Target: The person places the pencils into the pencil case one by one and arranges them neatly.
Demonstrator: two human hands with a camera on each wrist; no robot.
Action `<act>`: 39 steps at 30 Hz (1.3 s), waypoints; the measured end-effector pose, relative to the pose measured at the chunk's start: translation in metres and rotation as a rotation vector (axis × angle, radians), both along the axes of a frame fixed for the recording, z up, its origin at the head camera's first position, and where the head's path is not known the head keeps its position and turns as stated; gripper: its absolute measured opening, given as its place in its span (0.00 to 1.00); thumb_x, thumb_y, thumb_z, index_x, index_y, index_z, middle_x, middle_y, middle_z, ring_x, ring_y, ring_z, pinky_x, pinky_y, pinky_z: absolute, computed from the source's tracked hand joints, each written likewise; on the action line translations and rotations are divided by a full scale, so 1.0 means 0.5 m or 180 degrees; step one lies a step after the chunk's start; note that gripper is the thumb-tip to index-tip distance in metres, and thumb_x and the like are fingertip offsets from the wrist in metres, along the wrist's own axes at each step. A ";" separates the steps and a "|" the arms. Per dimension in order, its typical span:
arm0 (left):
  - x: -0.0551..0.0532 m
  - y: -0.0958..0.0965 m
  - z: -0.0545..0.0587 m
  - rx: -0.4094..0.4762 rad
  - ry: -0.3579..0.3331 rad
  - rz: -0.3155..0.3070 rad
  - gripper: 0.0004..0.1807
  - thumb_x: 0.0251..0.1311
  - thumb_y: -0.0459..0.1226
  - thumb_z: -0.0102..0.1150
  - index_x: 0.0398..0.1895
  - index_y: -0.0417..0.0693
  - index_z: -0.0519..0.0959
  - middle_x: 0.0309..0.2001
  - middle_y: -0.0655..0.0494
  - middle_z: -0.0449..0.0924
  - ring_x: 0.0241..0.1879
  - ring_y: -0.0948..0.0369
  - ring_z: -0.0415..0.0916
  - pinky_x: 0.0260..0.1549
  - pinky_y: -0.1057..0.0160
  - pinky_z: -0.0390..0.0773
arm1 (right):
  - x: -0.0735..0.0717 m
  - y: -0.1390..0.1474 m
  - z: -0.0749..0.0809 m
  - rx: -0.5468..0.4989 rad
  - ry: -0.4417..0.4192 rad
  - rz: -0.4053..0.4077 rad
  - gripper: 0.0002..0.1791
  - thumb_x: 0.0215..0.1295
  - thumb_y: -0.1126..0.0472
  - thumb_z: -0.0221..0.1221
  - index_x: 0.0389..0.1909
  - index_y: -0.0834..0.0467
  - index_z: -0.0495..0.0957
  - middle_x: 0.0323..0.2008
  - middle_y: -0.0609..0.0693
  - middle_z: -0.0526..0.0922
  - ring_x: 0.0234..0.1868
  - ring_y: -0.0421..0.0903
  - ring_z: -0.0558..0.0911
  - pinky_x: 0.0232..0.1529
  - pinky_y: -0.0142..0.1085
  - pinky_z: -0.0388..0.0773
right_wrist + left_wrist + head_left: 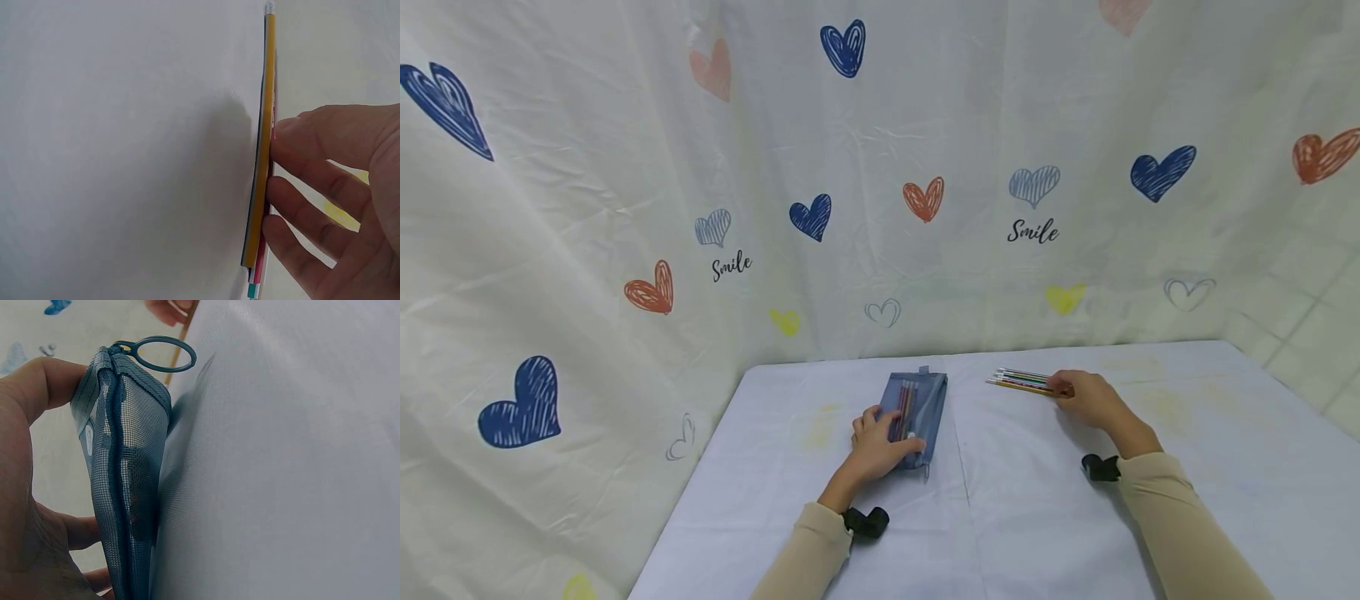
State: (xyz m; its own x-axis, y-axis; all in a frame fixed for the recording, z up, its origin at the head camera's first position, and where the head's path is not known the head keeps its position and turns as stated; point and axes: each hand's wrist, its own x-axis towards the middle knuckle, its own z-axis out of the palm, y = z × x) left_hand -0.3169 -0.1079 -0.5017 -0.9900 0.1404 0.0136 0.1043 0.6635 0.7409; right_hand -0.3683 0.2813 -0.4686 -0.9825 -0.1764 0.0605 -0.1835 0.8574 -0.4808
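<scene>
A blue mesh pencil pouch (934,408) lies on the table with several pencils (906,404) showing through it. My left hand (877,444) rests on the pouch with its fingers spread. In the left wrist view, my thumb and fingertips touch one face of the pouch (134,462), beside its zipper and ring pull (165,355). To the right, my right hand (1092,402) holds a small bundle of pencils (1018,380) near one end. Thumb and fingertips meet the bundle in the right wrist view, where a yellow pencil (265,112) is foremost.
A white cloth covers the table (1015,500). Behind it hangs a white curtain (970,275) printed with hearts and the word Smile. Black straps with small devices sit at the left wrist (867,522) and right wrist (1101,468).
</scene>
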 end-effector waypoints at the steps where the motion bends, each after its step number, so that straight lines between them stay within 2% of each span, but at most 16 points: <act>1: 0.000 0.000 0.000 -0.0009 -0.0008 0.0000 0.46 0.54 0.61 0.67 0.74 0.52 0.69 0.78 0.42 0.50 0.73 0.42 0.47 0.66 0.31 0.57 | 0.000 0.000 0.000 -0.0002 -0.0014 0.0008 0.14 0.64 0.69 0.62 0.51 0.66 0.81 0.46 0.63 0.84 0.43 0.56 0.78 0.47 0.53 0.75; 8: 0.001 0.001 0.000 -0.0005 -0.0011 0.0010 0.46 0.54 0.61 0.67 0.75 0.54 0.69 0.78 0.43 0.50 0.74 0.42 0.47 0.66 0.32 0.57 | -0.001 -0.001 -0.005 0.0013 0.0041 0.0141 0.13 0.62 0.71 0.60 0.47 0.62 0.84 0.42 0.60 0.84 0.43 0.56 0.80 0.46 0.54 0.76; 15: 0.002 0.000 0.001 0.0000 -0.0007 0.0002 0.46 0.54 0.61 0.67 0.75 0.52 0.68 0.78 0.43 0.50 0.74 0.42 0.48 0.66 0.31 0.56 | -0.002 -0.002 -0.014 0.0080 -0.0029 0.0266 0.14 0.62 0.72 0.58 0.45 0.57 0.85 0.36 0.55 0.81 0.36 0.50 0.76 0.37 0.43 0.73; 21: 0.002 0.001 0.000 -0.0028 -0.0017 0.0019 0.46 0.55 0.61 0.66 0.75 0.53 0.68 0.78 0.43 0.50 0.73 0.43 0.48 0.66 0.33 0.57 | 0.004 -0.007 -0.011 0.0051 -0.0057 0.0402 0.13 0.62 0.72 0.60 0.44 0.57 0.84 0.35 0.55 0.82 0.35 0.50 0.78 0.36 0.43 0.75; 28: 0.004 0.003 0.002 -0.0020 -0.0018 0.0025 0.46 0.55 0.60 0.67 0.75 0.52 0.68 0.78 0.43 0.50 0.73 0.42 0.48 0.66 0.32 0.57 | 0.011 -0.014 -0.006 0.0010 -0.0100 0.0491 0.14 0.59 0.74 0.59 0.45 0.59 0.83 0.33 0.53 0.81 0.32 0.48 0.75 0.33 0.39 0.72; 34: 0.003 0.003 0.002 -0.0018 -0.0010 0.0022 0.46 0.54 0.61 0.67 0.75 0.52 0.68 0.78 0.43 0.50 0.73 0.42 0.48 0.66 0.32 0.57 | 0.012 -0.019 -0.006 0.0022 -0.0189 0.0431 0.14 0.56 0.71 0.64 0.44 0.59 0.82 0.33 0.53 0.80 0.30 0.46 0.75 0.30 0.38 0.72; 39: 0.002 0.003 -0.001 -0.0028 0.0011 0.0019 0.47 0.54 0.61 0.67 0.75 0.51 0.69 0.78 0.42 0.51 0.72 0.42 0.49 0.65 0.32 0.58 | 0.010 -0.024 -0.009 0.0134 -0.0233 0.0346 0.14 0.54 0.68 0.68 0.43 0.59 0.82 0.34 0.52 0.81 0.31 0.46 0.77 0.32 0.39 0.74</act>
State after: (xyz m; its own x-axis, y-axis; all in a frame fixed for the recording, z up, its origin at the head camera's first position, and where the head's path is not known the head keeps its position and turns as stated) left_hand -0.3157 -0.1066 -0.5025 -0.9908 0.1346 0.0159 0.1029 0.6706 0.7346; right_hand -0.3632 0.2690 -0.4728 -0.9589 -0.2829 -0.0203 -0.2422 0.8541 -0.4603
